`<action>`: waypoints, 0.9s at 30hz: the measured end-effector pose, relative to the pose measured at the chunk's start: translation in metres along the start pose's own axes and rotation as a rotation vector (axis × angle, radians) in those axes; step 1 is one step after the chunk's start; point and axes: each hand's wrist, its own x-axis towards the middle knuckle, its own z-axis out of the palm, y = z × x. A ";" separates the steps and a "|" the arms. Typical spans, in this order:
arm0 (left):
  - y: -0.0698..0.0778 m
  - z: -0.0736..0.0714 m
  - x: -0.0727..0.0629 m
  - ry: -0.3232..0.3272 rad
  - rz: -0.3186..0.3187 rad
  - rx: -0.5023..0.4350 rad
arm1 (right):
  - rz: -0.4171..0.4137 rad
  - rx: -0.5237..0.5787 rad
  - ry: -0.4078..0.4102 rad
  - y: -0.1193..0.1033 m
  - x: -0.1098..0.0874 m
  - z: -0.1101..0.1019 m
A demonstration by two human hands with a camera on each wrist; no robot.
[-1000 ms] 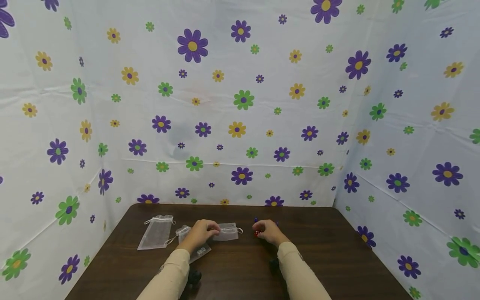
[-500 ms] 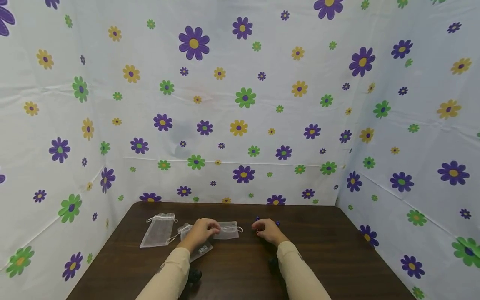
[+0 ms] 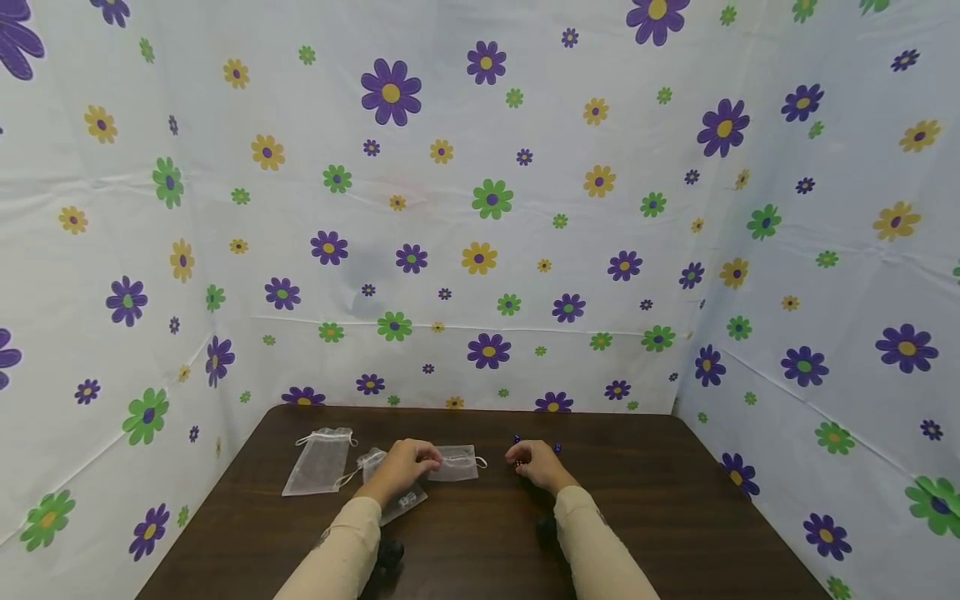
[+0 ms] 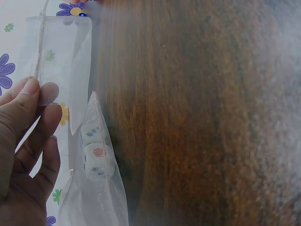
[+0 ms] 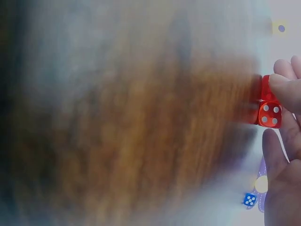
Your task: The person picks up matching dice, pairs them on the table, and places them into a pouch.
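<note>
My left hand (image 3: 403, 467) pinches a sheer white drawstring pouch (image 4: 81, 52) near one edge; through the mesh a fingertip shows behind it. In the head view this pouch (image 3: 456, 463) lies flat with its cord loop pointing right. Beneath that hand a second pouch (image 4: 94, 202) holds white dice (image 4: 99, 161) with dark and red marks. My right hand (image 3: 542, 465) is down at two red dice: thumb and fingers pinch one red die (image 5: 266, 87), and the other red die (image 5: 270, 114) sits right against it, four white pips facing the camera.
Two blue dice, one blue die (image 3: 557, 447) and another blue die (image 3: 517, 437), lie just beyond my right hand. An unheld sheer pouch (image 3: 321, 463) lies flat at the left of the dark wooden table (image 3: 645, 508). Flower-printed white sheets (image 3: 480, 225) surround the table.
Both hands stay almost in place. The right fingers cover more of the red dice than a second ago. The head view shifts slightly.
</note>
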 end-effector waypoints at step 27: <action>0.011 -0.004 -0.003 0.000 0.024 0.017 | -0.016 -0.057 0.051 -0.022 0.007 -0.009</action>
